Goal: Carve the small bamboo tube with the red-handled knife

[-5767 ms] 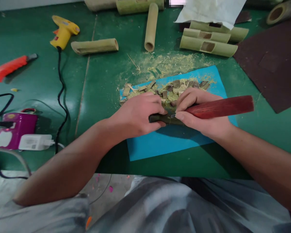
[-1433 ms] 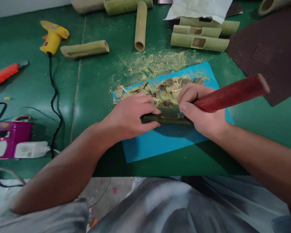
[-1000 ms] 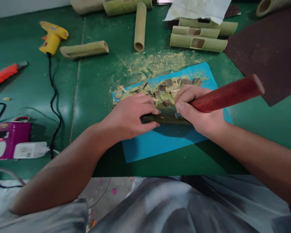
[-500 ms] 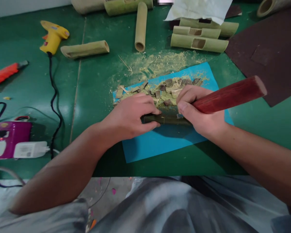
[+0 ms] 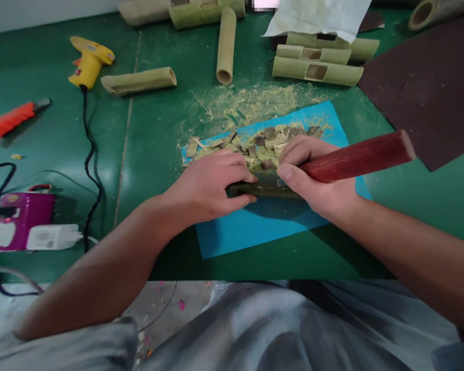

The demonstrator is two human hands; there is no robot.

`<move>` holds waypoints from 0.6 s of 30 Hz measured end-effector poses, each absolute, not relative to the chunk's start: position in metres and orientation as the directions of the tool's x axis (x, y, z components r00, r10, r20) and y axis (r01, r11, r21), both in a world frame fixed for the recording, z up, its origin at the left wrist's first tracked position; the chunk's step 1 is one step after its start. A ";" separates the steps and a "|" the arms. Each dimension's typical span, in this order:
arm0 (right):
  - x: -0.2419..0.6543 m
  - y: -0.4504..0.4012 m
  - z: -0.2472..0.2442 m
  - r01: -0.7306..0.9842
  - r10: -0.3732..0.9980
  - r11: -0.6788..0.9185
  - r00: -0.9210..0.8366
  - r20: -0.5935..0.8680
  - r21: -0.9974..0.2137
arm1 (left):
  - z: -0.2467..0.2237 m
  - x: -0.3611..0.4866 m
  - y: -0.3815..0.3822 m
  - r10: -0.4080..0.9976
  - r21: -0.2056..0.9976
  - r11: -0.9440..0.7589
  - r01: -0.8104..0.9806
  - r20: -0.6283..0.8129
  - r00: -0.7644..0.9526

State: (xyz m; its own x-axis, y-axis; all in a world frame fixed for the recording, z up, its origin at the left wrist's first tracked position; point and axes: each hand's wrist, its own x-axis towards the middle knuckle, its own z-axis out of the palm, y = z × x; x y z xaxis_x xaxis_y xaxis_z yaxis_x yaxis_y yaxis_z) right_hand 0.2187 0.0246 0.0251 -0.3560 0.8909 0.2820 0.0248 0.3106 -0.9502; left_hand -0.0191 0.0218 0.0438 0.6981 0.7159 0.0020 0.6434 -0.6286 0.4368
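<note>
My left hand pinches the left end of a dark bamboo tube, which lies level over a blue sheet. Wrapped round a carving tool with a thick red wooden handle is my right hand. The handle slants up to the right. A bit of the tool's metal tip shows by my right thumb, at the tube's upper side; the rest of the blade is hidden. My right hand covers the tube's right end. Bamboo chips and pale shavings lie on the sheet just beyond my hands.
On the green table are a yellow glue gun, an orange utility knife and a purple box with a white plug. Cut bamboo tubes lie at the back. A dark brown board is at right.
The carving tool and my right hand have shifted slightly left along the bamboo tube. My left hand keeps its hold. The view has turned a little.
</note>
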 end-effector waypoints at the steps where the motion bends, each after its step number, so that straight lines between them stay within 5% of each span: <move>1: 0.219 0.025 0.024 0.021 0.885 0.353 -0.333 0.326 -0.935 | 0.043 -0.018 0.020 0.718 0.449 -0.637 0.627 0.050 0.694; 5: 0.220 0.025 0.022 0.058 0.840 0.487 -0.305 0.449 -0.871 | 0.043 -0.007 0.013 0.735 0.464 -0.676 0.573 0.357 0.577; 9: 0.223 0.021 0.025 0.165 0.766 0.611 -0.368 0.527 -0.774 | 0.053 0.007 0.007 0.574 0.362 -0.812 0.458 0.639 0.512; 14: 0.226 0.015 0.022 0.267 0.651 0.754 -0.425 0.629 -0.600 | 0.065 0.022 0.003 0.467 0.246 -0.866 0.435 0.706 0.532; 18: 0.230 0.015 0.021 0.307 0.690 0.715 -0.458 0.561 -0.628 | 0.066 0.037 0.000 0.449 0.183 -0.869 0.459 0.682 0.577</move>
State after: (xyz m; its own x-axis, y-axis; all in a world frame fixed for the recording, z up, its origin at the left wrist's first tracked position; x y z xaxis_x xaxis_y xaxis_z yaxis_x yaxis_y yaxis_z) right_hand 0.2304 0.0154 0.0206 -0.4576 0.6896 0.5613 0.3066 0.7149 -0.6284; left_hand 0.0374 0.0003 0.0664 0.5773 0.4485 0.6823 0.4592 -0.8693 0.1830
